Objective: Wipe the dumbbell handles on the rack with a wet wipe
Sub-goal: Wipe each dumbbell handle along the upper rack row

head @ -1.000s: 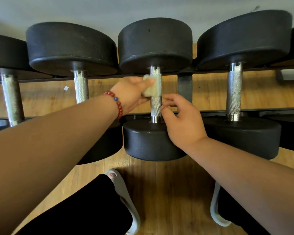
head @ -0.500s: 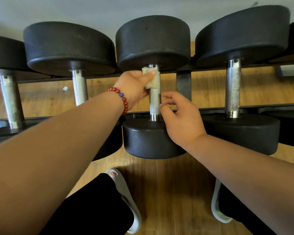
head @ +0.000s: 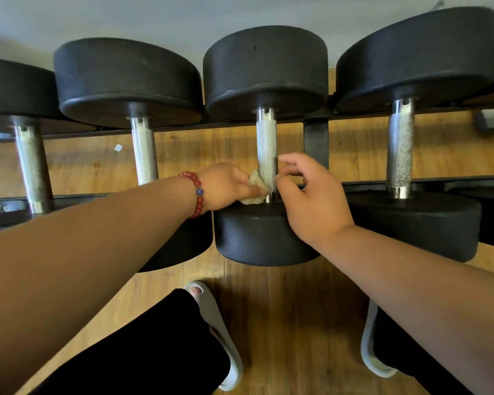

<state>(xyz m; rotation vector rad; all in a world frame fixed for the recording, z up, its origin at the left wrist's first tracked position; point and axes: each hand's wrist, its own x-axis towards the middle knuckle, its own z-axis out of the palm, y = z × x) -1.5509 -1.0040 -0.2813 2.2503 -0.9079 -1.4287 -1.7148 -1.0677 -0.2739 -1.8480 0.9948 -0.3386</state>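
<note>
Along the rack (head: 315, 143), four steel handles run from near to far between black heads. Neither hand is on the leftmost handle (head: 33, 166) or the second handle (head: 144, 152). Next comes the left hand (head: 226, 186), a red bead bracelet (head: 196, 195) at its wrist. Its fingers are clamped on a crumpled wet wipe (head: 254, 188), pressing it to the left side of the third handle (head: 266, 146) at the near end, just above the near head (head: 263, 238). On the other side of that bar is the right hand (head: 311, 195), fingers loosely curled and apart. Its thumb tip is touching or just beside the knurling, and it seems to hold nothing. The fourth handle (head: 399, 149) lies well apart to the right.

The bar's long axis points away from the person, and almost all its bare length lies on the far side of the wipe. Any further stroke on it would probably slide far along that axis. The left hand already has the cloth in contact.
</note>
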